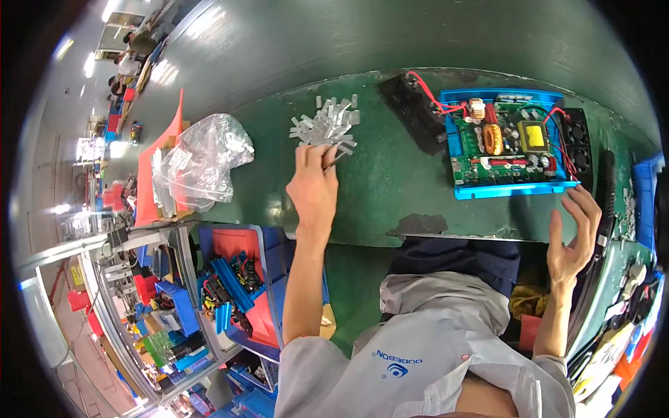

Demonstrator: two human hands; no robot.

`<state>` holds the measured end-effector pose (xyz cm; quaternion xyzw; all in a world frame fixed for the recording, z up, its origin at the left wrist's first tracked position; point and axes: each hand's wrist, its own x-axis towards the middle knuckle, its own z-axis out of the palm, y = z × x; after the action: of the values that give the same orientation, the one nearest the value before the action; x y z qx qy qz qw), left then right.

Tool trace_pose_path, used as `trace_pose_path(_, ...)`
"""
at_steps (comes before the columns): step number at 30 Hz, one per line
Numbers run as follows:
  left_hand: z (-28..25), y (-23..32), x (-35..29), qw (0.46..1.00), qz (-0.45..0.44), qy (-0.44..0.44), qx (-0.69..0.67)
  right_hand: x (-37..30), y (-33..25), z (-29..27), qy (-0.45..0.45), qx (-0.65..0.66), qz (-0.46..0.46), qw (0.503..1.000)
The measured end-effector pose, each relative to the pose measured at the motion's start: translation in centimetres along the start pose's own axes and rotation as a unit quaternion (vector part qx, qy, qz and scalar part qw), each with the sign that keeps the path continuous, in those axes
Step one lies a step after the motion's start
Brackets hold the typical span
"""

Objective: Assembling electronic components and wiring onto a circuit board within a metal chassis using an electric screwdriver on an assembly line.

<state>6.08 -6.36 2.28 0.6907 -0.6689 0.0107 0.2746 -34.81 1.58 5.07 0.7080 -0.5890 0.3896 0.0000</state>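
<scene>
The left hand reaches to a loose pile of metal strips at the upper middle of the frame; its fingertips are drawn together and appear clamped on one strip at the pile's lower edge. The heap probably sits there for easy picking, piece by piece. The right hand is at the right, fingers apart and holding nothing, its tips by the near corner of a blue case; whether they touch it cannot be told.

The case lies at the upper right of the green table, open side up, which leaves its circuit board exposed, with a copper coil and a yellow-topped transformer. Red wires run to a black panel lying flat beside it, perhaps to keep them slack.

At the upper left, a clear plastic bag holds pale pieces, too blurred to identify. Below it, a blue bin contains blue and black parts.
</scene>
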Motion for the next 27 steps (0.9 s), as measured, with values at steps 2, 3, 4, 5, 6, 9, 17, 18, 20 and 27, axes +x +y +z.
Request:
trace_pose_path(2,0.9,-0.4,0.5,0.999,0.02,0.023,-0.014,-0.2,-0.5,-0.2,-0.006,-0.002,0.001,1.0)
trace_pose_path(3,0.8,-0.7,0.7,0.999,0.037,0.031,-0.023,-0.2,-1.0,-0.2,-0.013,0.011,0.002,1.0)
trace_pose_path(4,0.6,-1.3,0.8,0.999,0.037,0.018,0.024,-0.3,-1.3,0.0,-0.014,0.019,0.001,1.0)
trace_pose_path(5,0.5,-2.0,0.7,0.999,0.035,0.035,0.007,-0.2,-1.7,0.0,-0.017,0.023,-0.004,1.0)
trace_pose_path(6,0.1,-3.2,0.3,0.998,-0.057,0.01,-0.02,-0.1,-2.1,0.7,-0.016,0.054,-0.01,0.998)
trace_pose_path(9,-0.2,-2.5,1.0,0.988,-0.132,-0.024,-0.077,-0.4,-2.0,0.9,-0.011,0.094,-0.008,0.996)
trace_pose_path(17,-0.6,-0.2,1.1,0.983,-0.093,0.077,-0.138,-1.2,-3.6,2.0,-0.007,0.205,-0.021,0.979)
trace_pose_path(18,-0.6,0.5,0.8,0.985,-0.064,0.089,-0.133,-1.2,-4.0,2.2,-0.013,0.232,-0.017,0.972)
trace_pose_path(20,-2.1,4.5,-1.0,0.964,-0.038,-0.022,-0.261,-1.0,-5.2,2.7,-0.054,0.323,0.022,0.945)
trace_pose_path(27,-0.8,17.5,-5.6,0.898,0.008,-0.183,-0.399,0.0,-5.2,3.1,-0.064,0.446,0.112,0.886)
